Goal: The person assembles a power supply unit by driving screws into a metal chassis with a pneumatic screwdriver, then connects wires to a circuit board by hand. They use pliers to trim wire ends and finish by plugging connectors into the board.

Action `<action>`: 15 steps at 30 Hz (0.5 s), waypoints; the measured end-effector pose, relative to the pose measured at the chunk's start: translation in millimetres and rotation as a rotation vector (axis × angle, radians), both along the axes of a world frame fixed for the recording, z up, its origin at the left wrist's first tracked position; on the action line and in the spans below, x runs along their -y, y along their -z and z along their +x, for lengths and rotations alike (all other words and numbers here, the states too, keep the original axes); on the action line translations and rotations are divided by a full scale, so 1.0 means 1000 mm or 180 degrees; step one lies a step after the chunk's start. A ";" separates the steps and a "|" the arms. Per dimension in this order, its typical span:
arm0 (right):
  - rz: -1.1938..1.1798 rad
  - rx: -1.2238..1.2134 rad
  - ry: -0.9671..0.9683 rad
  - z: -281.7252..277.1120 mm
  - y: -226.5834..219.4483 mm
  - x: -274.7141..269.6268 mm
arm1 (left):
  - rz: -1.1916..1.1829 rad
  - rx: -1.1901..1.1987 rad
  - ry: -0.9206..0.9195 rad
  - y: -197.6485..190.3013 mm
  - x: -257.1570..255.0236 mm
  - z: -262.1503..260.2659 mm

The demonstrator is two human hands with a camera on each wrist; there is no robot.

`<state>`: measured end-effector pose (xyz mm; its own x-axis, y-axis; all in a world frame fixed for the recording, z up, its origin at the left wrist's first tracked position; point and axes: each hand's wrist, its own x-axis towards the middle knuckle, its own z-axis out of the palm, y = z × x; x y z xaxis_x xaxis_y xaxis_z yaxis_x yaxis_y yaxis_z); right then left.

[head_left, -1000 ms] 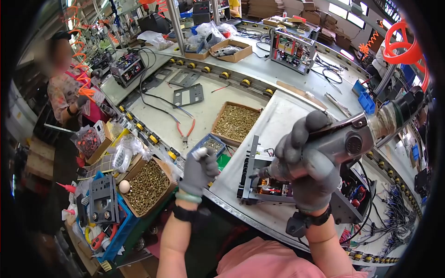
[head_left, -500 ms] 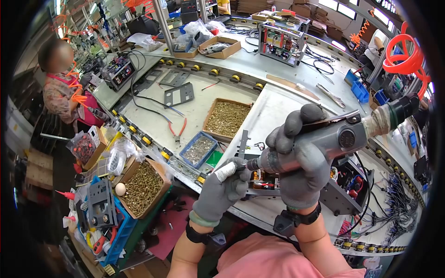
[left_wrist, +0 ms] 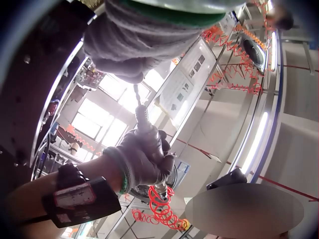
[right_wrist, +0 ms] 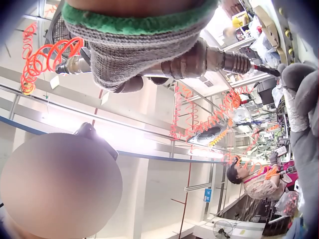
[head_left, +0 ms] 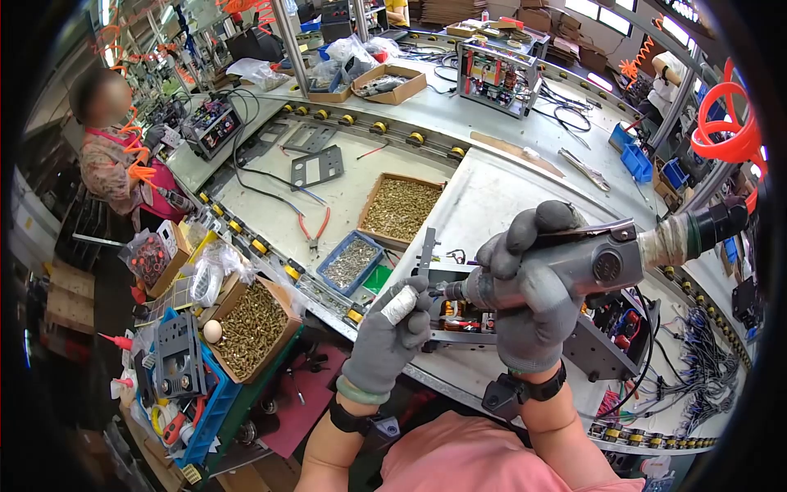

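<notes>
In the head view the gloved right hand (head_left: 537, 295) grips a grey pneumatic driver (head_left: 594, 266), its nose pointing left. The gloved left hand (head_left: 385, 336), with white tape round one finger, has its fingers curled at the driver's bit (head_left: 438, 293). Both wrist views show the bit's end meeting the left fingertips; whether a small screw is held there cannot be told. Below and behind the driver lies an open metal chassis (head_left: 463, 316) with electronic parts inside. The right wrist view shows the driver's ribbed collar (right_wrist: 235, 62) and the left hand (right_wrist: 304, 109).
Boxes of brass screws stand beyond the hands (head_left: 402, 209) and at the left (head_left: 254, 332). Near them are a blue tray of small parts (head_left: 351, 262) and red-handled pliers (head_left: 314, 232). Cables (head_left: 697, 394) lie at the right. Another person (head_left: 111, 156) stands at the far left.
The left hand has risen from the bench edge and moved right to the driver's bit. The driver has moved left from its place a second ago and, lately, slightly down. The head view has shifted slightly.
</notes>
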<state>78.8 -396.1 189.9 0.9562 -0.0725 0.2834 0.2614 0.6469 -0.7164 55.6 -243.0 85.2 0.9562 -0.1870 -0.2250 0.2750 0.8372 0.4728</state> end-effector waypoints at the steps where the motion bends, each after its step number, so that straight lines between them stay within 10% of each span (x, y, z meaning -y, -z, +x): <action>1: 0.0038 0.0041 0.0038 0.000 0.000 -0.001 | -0.0005 -0.0001 0.0002 0.004 0.001 -0.001; 15: 0.0071 0.0809 -0.0865 0.006 0.017 0.007 | 0.0204 0.0302 0.0098 -0.004 0.013 -0.003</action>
<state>84.8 -403.1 173.4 0.8408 0.1655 0.5155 0.2457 0.7318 -0.6357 52.3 -255.7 88.9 0.9678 -0.2047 -0.1462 0.2515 0.7963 0.5501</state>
